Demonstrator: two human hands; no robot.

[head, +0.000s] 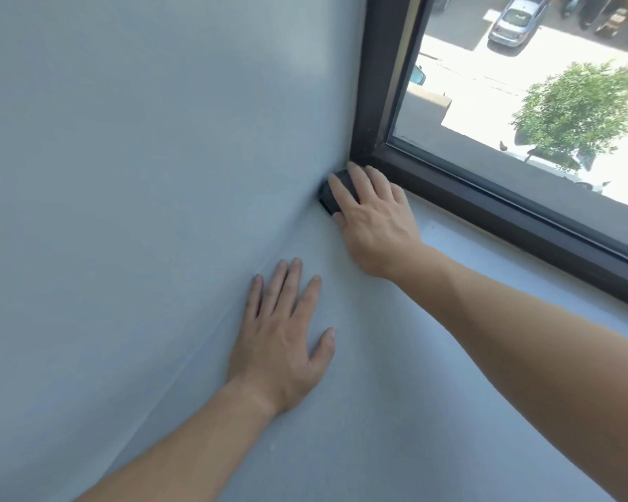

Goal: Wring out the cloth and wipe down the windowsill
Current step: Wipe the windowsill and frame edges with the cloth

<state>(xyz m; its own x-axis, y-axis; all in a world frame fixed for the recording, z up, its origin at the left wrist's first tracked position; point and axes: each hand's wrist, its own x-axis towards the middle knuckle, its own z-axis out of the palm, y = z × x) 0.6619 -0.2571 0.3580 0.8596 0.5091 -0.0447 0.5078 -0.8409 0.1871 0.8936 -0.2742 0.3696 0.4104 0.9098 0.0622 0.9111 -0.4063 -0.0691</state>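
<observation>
- The fingers (pixel 287 284) of your left hand (pixel 280 342) lay straight and spread, flat on the windowsill (pixel 396 411) just beside the wall (pixel 142 157). They held nothing and looked to be bracing you.
- Farther in, your right hand (pixel 377 219) rested on the cloth (pixel 327 197). Its fingers were nearly straight across the top, pressing down rather than clenching, with the thumb at the near edge.
- The cloth, a dark wad mostly hidden under that hand, sat on the sill. It was pushed into the far corner where the wall met the window frame (pixel 486 208).
- I judged the wringing done and the wiping in hand, with a pass either starting or ending in that corner. I could not tell how much of the sill you had covered.
- The next move likely called for drawing the cloth rightward along the foot of the frame, with even pressure.
- Beyond the frame, a tree (pixel 577 110) and a parked car (pixel 515 19) stood in the sun.
</observation>
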